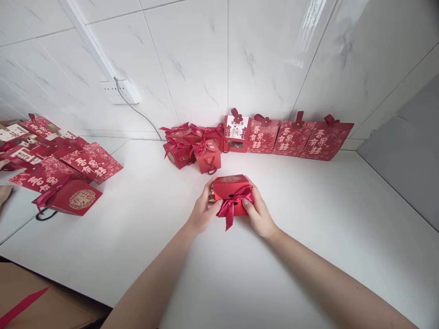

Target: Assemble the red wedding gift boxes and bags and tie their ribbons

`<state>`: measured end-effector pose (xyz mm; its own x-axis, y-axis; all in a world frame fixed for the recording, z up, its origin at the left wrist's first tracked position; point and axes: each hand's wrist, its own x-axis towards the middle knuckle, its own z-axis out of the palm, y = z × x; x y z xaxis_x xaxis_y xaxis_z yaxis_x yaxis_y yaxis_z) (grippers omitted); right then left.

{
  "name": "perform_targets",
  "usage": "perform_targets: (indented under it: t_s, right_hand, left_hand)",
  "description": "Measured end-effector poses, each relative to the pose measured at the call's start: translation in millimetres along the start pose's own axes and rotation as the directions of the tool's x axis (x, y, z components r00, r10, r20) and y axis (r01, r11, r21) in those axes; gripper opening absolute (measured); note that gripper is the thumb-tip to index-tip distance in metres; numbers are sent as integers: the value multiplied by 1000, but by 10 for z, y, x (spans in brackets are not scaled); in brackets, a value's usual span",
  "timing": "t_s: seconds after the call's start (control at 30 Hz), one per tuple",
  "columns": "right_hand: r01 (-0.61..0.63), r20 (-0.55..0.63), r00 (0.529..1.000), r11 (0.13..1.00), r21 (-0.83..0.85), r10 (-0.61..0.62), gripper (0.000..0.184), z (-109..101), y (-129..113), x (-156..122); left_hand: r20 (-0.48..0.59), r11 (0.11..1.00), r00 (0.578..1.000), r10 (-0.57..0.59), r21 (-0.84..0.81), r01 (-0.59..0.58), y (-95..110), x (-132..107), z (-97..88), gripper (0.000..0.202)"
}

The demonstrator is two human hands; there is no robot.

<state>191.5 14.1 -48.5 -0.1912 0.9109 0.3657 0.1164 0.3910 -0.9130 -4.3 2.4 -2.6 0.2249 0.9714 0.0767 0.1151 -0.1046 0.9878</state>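
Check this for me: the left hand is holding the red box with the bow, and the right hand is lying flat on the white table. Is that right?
Not quite: the right hand isn't lying flat on the white table. The head view shows it holding the red box with the bow too, together with the left hand.

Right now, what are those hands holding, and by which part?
A red ribboned box, held at opposite sides by the fingers of the left hand and right hand.

Smooth card box (230,184) with shiny satin-like ribbon (228,212), glossy tiles (192,55) at twelve o'clock, matt cardboard (58,308) at eight.
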Motion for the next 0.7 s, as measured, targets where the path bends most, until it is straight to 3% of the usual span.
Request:
perform_targets:
  t_s: [0.17, 0.3, 0.43, 0.5, 0.57, 0.7]
  right_hand:
    - [-40, -21, 999, 998, 45, 41, 62, 3, 48, 2]
    - [-41, 25, 999, 983, 179, 37, 61, -46, -7, 6]
    - [24, 167, 983, 957, 290, -76, 73, -79, -87, 5]
    - [30, 185, 980, 969, 245, -77, 82, -58, -101, 7]
    - [-3, 143, 989, 975, 224, -30, 79, -20, -89, 19]
    - [-95, 6, 995, 934, 343, 99, 62, 30, -22, 60]
  left_hand:
    - [18, 1000, 1000, -9, 21, 8, -14, 5, -19, 71]
    - [18, 996, 1000, -20, -85, 22, -38, 31, -37, 71]
    - [-94, 981, 994, -55, -190, 37, -44, 65, -40, 56]
    - [-127, 973, 985, -114, -217, 85, -66, 79, -51, 62]
    - [-98, 961, 984, -148, -248, 120, -99, 88, -69, 74]
    - [53, 959, 996, -68, -273, 80, -130, 82, -85, 82]
